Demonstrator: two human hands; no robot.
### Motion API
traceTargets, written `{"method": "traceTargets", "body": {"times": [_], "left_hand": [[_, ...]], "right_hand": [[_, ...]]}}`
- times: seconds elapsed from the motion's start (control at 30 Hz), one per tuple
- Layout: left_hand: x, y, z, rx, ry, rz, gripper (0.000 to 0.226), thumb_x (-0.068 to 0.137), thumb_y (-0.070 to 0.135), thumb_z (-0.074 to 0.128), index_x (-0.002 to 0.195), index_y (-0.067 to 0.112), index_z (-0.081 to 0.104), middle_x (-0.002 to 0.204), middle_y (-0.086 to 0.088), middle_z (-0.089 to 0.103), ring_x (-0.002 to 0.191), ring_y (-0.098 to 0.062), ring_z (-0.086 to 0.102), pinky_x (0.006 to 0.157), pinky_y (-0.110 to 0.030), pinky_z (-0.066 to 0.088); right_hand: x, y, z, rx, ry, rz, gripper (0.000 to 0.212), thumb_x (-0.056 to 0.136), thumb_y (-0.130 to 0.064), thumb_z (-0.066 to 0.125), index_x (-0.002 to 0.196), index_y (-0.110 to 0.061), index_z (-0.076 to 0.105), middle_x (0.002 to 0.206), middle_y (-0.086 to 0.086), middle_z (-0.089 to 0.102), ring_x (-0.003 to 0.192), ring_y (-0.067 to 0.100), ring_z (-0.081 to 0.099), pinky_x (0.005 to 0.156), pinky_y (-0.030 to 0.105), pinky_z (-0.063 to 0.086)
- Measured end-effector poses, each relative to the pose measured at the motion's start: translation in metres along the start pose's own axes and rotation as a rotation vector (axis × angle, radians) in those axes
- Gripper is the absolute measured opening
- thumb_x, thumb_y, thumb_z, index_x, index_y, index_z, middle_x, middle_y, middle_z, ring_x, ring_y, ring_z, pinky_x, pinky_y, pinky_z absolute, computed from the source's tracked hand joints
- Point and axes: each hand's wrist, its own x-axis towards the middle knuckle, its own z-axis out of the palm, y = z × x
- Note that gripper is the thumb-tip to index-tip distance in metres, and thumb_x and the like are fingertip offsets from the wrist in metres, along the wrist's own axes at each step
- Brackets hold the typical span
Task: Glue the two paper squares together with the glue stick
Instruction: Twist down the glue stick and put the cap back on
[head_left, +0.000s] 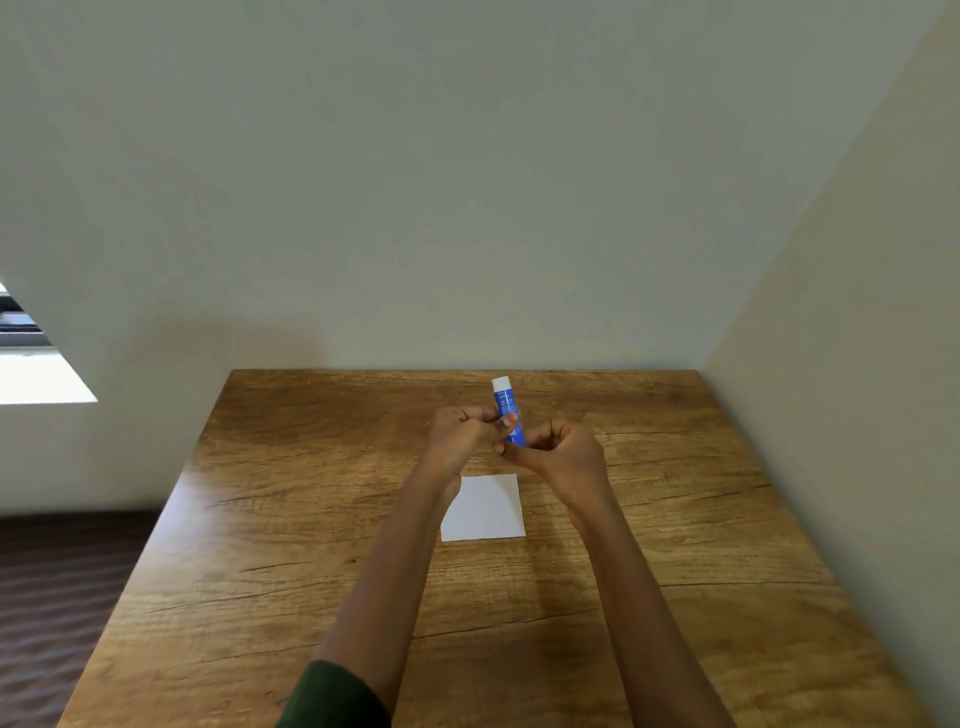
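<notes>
Wooden table (311, 519): both hands grip glue stick (508, 410) above paper (485, 512).

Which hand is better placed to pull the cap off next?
Probably the right hand: it pinches the lower end of the blue-and-white glue stick, while the left hand grips its middle.

A wooden desk (291, 571) with brown grain and dark cracks stands in a room corner. A pale greenish wall (467, 182) rises behind its far edge, and a cream wall (857, 338) runs along one side. On the other side lies dark striped floor (62, 597), with a bright window opening (36, 374) above it.
</notes>
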Motion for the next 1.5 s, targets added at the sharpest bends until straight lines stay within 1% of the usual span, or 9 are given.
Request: {"method": "traceTargets", "body": {"times": [0.13, 0.4, 0.57, 0.73, 0.9, 1.0, 1.13, 1.3, 1.5], "left_hand": [[0.000, -0.002, -0.001, -0.018, 0.036, -0.008, 0.019, 0.079, 0.014, 0.072, 0.096, 0.006, 0.074, 0.089, 0.001, 0.072, 0.088, -0.004, 0.062, 0.088, -0.026, 0.035], [-0.001, -0.005, -0.002, -0.016, 0.006, 0.008, 0.018, 0.080, 0.010, 0.069, 0.097, 0.006, 0.073, 0.091, 0.000, 0.073, 0.089, -0.007, 0.063, 0.090, -0.030, 0.039], [0.000, -0.003, -0.002, -0.005, -0.021, 0.011, 0.015, 0.081, 0.010, 0.068, 0.094, 0.006, 0.074, 0.091, -0.002, 0.073, 0.093, -0.013, 0.065, 0.095, -0.030, 0.041], [0.000, -0.007, 0.001, -0.007, -0.014, 0.004, 0.016, 0.078, 0.011, 0.071, 0.094, 0.007, 0.075, 0.093, -0.003, 0.074, 0.095, -0.011, 0.065, 0.097, -0.032, 0.039], [0.001, -0.006, 0.001, -0.014, -0.043, 0.006, 0.012, 0.079, 0.011, 0.071, 0.090, 0.011, 0.075, 0.085, 0.003, 0.074, 0.085, 0.000, 0.066, 0.085, -0.022, 0.036], [0.002, -0.010, 0.002, -0.009, -0.044, -0.001, 0.018, 0.080, 0.013, 0.070, 0.097, 0.008, 0.074, 0.094, -0.002, 0.074, 0.094, -0.007, 0.063, 0.079, -0.020, 0.035], [0.001, -0.007, 0.003, -0.012, -0.056, -0.007, 0.021, 0.082, 0.012, 0.068, 0.100, 0.004, 0.072, 0.094, -0.003, 0.072, 0.090, -0.004, 0.063, 0.073, -0.013, 0.034], [0.001, -0.007, 0.003, 0.002, -0.039, -0.003, 0.020, 0.080, 0.015, 0.070, 0.097, 0.005, 0.074, 0.098, -0.005, 0.073, 0.096, -0.007, 0.061, 0.077, -0.018, 0.033], [0.001, -0.007, -0.001, -0.018, -0.043, 0.005, 0.012, 0.079, 0.012, 0.070, 0.091, 0.012, 0.075, 0.089, -0.001, 0.074, 0.093, -0.010, 0.064, 0.083, -0.022, 0.041]], "right_hand": [[0.001, 0.001, -0.005, 0.004, -0.181, 0.061, 0.037, 0.069, -0.034, 0.080, 0.098, -0.014, 0.067, 0.099, -0.001, 0.071, 0.097, 0.014, 0.066, 0.081, 0.027, 0.051], [0.006, 0.003, -0.008, 0.040, -0.350, 0.194, 0.042, 0.095, -0.044, 0.045, 0.112, -0.012, 0.067, 0.107, 0.005, 0.073, 0.101, 0.017, 0.068, 0.081, 0.024, 0.048], [0.004, 0.003, -0.008, 0.232, -0.324, 0.197, 0.027, 0.089, -0.027, 0.060, 0.103, -0.008, 0.072, 0.096, 0.008, 0.075, 0.090, 0.013, 0.070, 0.080, 0.025, 0.048], [-0.001, 0.006, -0.004, 0.062, -0.032, 0.039, 0.033, 0.063, -0.028, 0.085, 0.084, -0.006, 0.072, 0.077, 0.000, 0.072, 0.074, 0.010, 0.067, 0.070, 0.027, 0.054], [-0.003, 0.004, -0.008, 0.059, -0.262, 0.154, 0.034, 0.083, -0.049, 0.060, 0.098, -0.020, 0.067, 0.097, -0.006, 0.069, 0.099, 0.011, 0.063, 0.083, 0.026, 0.046], [0.000, 0.008, -0.013, 0.137, -0.371, 0.213, 0.041, 0.093, -0.050, 0.042, 0.106, -0.021, 0.068, 0.108, -0.001, 0.072, 0.103, 0.015, 0.066, 0.092, 0.031, 0.045], [-0.001, 0.006, -0.014, 0.184, -0.317, 0.185, 0.028, 0.091, -0.032, 0.055, 0.099, -0.010, 0.071, 0.097, 0.005, 0.074, 0.086, 0.011, 0.069, 0.073, 0.016, 0.050], [-0.003, 0.004, -0.010, 0.098, -0.126, 0.055, 0.022, 0.072, -0.025, 0.079, 0.086, -0.010, 0.074, 0.080, 0.001, 0.073, 0.075, 0.006, 0.067, 0.068, 0.017, 0.048], [-0.001, 0.004, -0.012, 0.144, -0.377, 0.214, 0.042, 0.092, -0.045, 0.048, 0.108, -0.013, 0.069, 0.105, 0.007, 0.073, 0.100, 0.018, 0.068, 0.087, 0.031, 0.045]]}}
